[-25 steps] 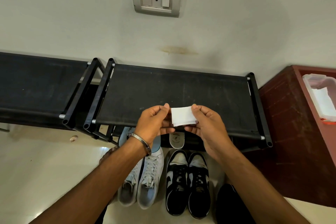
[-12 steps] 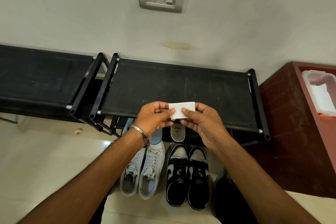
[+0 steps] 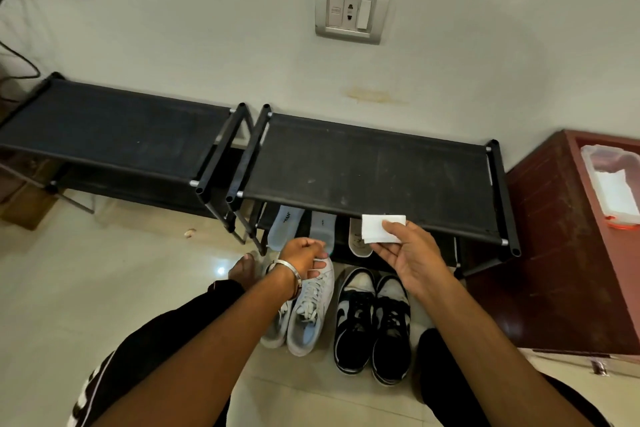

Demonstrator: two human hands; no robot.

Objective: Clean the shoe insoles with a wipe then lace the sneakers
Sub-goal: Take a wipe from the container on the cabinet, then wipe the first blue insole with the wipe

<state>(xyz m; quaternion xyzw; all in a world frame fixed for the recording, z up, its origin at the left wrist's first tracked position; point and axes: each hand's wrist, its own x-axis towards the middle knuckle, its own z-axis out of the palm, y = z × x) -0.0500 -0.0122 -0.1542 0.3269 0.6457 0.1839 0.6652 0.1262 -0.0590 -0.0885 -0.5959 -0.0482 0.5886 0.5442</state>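
Note:
My right hand (image 3: 412, 258) pinches a folded white wipe (image 3: 381, 229) in front of the black shoe rack (image 3: 374, 170). My left hand (image 3: 304, 258) has curled fingers at the lower end of a grey-blue insole (image 3: 322, 225); whether it grips the insole is unclear. Two more insoles lean under the rack: a pale blue insole (image 3: 285, 227) and a white insole (image 3: 356, 246). On the floor below stand a pair of white sneakers (image 3: 308, 312) and a pair of black-and-white sneakers (image 3: 372, 319).
A second black rack (image 3: 114, 139) stands to the left. At the right is a brown cabinet (image 3: 554, 253) with a plastic container (image 3: 613, 187) on top. My bare foot (image 3: 244, 267) is beside the white sneakers. A cardboard box (image 3: 24, 204) sits far left.
My left hand let go of the wipe and dropped down to the insoles and white sneakers. The right hand now holds the wipe alone. The camera pulled back and shows more of the room.

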